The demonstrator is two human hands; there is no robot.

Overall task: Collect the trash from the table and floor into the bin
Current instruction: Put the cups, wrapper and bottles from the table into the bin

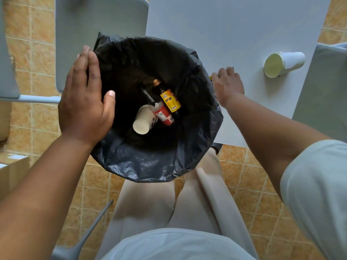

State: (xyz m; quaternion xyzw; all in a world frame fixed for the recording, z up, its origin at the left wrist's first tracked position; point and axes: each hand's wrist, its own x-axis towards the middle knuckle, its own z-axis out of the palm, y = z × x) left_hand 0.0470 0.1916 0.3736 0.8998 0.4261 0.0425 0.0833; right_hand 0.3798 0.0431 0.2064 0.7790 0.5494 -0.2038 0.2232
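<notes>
From the head camera, looking straight down, the bin [155, 166] fills the middle of the frame, lined with a black bag whose edge folds out over the rim.

At the bottom of the bin lie four pieces of trash:
- A white paper cup [143, 119] lies on its side with its mouth toward the lower left.
- A red-labelled bottle [164, 114] lies just right of the cup and touches it.
- A brown bottle [170, 99] with a yellow label and a gold cap lies above that, its cap pointing to the upper left.
- A thin dark item [148, 95] lies beside the bottles, and I cannot make out what it is.

My left hand [84, 102] is at the bin's left rim. It is flat, with fingers straight and together and the thumb out over the opening, and it holds nothing.

My right hand [228, 85] is at the right of the bin, palm down on the near edge of the white table [234, 34]. Its fingers are bent away from me. A small yellow speck shows at its left side, and I cannot tell whether it grips anything.

On the table at the upper right, well apart from that hand, a second white cup [283, 63] lies on its side with its mouth toward the lower left.

A grey chair [93, 25] stands at the upper left. The floor [253, 184] under all of it is orange tile, and my pale trousers [150, 203] show at the bottom centre.
</notes>
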